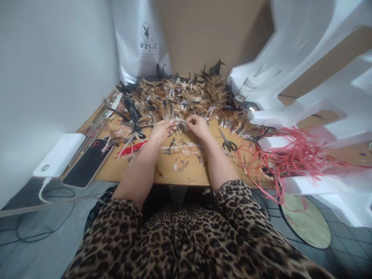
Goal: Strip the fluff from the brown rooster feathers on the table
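Note:
Over the front of a large pile of brown and black feathers, my two hands work close together. My left hand is closed in a pinch on a small bunch of feathers, whose tips point away from me. To its right, my right hand is also pinched, thumb against fingers, beside the same bunch. What lies between its fingertips is too small to make out. Black scissors lie to the right of my right forearm. A red strip lies left of my left wrist.
Loose feather bits lie on the wooden table. At the left are a phone and a white power bank with a cable. Tangled pink-red ribbons spill over white foam pieces at the right. A white bag stands behind.

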A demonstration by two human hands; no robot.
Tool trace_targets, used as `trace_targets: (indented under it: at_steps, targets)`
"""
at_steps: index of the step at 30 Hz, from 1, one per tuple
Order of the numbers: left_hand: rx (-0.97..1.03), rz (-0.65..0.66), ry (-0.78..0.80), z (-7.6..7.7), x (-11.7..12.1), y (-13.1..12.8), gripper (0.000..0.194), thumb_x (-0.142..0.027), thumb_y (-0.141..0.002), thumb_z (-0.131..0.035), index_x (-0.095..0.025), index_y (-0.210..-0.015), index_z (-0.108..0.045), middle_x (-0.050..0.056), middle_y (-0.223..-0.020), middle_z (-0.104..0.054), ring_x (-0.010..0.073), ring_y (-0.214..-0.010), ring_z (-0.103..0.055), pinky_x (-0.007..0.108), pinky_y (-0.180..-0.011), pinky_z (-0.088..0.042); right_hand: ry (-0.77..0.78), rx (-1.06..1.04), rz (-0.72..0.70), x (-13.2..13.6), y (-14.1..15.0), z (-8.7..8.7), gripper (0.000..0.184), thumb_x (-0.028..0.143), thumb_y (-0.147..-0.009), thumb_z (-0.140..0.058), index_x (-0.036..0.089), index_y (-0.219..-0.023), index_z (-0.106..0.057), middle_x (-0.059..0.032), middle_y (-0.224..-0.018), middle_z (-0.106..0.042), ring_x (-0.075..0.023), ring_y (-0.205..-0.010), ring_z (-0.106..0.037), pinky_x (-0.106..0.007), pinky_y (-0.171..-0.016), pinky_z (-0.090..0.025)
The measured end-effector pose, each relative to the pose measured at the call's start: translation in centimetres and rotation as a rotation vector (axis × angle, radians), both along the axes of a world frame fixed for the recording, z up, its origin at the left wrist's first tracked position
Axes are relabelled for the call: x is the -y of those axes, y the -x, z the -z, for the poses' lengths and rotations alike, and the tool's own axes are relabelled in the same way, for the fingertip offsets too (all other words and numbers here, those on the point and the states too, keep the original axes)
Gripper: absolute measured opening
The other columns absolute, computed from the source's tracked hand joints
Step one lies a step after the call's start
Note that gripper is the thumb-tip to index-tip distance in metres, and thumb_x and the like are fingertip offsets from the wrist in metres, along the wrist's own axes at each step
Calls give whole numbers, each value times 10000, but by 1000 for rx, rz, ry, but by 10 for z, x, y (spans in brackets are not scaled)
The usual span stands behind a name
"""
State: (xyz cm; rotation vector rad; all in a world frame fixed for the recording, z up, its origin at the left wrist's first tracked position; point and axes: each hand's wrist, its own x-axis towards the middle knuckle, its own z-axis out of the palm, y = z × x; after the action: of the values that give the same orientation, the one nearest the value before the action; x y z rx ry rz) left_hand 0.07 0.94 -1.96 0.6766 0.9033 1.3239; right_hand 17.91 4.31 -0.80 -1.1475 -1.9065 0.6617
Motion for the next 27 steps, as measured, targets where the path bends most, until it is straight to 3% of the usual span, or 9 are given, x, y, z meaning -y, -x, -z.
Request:
trace_targets:
  at_steps: [5,11,16,27]
  targets:
    - [27,13,15,-1,0,0,109,-172,-735,-656,-84,-793,-628,72,-751,-690,53,-528,-589,120,-423,-396,-37,-92,2,1,4,-1,132,193,-659,-523,144,-749,-606,5,-671,-593,-87,-591,-484,-225,-608,-389]
    - [34,23,11,-1,0,0,89,-154,-751,-636,-78,-796,-632,76,-758,-691,56,-534,-598,117,-427,-409,393,-620,-42,-1,10,-3,232,227,-606,-626,153,-822,-585,45,-602,-567,-57,-500,-475,-192,-506,-394]
    - [42,64,15,-2,2,0,100,-139,-746,-637,-71,-819,-635,83,-762,-693,61,-535,-606,119,-428,-419,613,-835,-48,2,15,-7,215,148,-566,-651,146,-773,-591,43,-547,-583,-58,-491,-522,-176,-482,-431]
    - [38,225,22,-8,11,-8,107,-112,-767,-601,-39,-824,-655,128,-774,-695,71,-554,-615,114,-436,-406,564,-862,-61,7,27,-3,164,134,-567,-664,146,-699,-567,39,-533,-591,-64,-493,-551,-180,-501,-464]
